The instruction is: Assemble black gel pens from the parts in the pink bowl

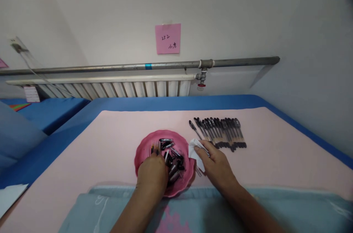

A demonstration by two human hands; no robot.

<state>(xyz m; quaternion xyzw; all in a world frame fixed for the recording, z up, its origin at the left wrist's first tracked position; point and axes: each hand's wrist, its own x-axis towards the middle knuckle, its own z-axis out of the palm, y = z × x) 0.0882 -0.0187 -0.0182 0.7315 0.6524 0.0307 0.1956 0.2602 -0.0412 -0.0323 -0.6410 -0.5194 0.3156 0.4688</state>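
Pink worktop (107, 137), blue-edged; white radiator (138, 88) behind, toward 11 o'clock. Pink bowl (151, 136) near centre, pen parts (173, 172) inside. Left hand (152, 174) enters from the bowl's 7 o'clock; fingertips hidden, grip cannot be told. Right hand (218, 166), at its 3 o'clock, fingers pinching white tissue (193, 150). Pens (224, 131) lined up at 2 o'clock.

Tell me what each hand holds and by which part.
The right hand pinches a white cloth by its right side; for the left hand, it cannot be told.
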